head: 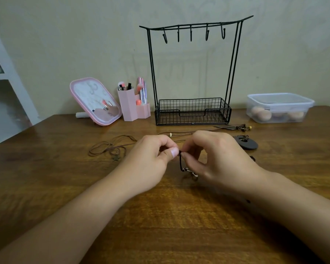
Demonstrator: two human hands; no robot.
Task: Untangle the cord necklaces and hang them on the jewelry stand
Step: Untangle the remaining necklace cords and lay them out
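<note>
Both hands meet at the middle of the table [46, 168]. The left hand [151, 155] and the right hand [213, 155] each pinch the dark cord [180, 161] between thumb and fingertip, and its loose end hangs straight down between them to a small beaded knot. The jewelry stand [192, 73] rises directly beyond the hands, about equally near to either, all five hooks bare. A brown cord necklace [107, 145] lies coiled to the left. At right lie a disc pendant [246, 142] and a beaded strand; probably three or four necklaces, though the hands hide part of the tangle.
</note>
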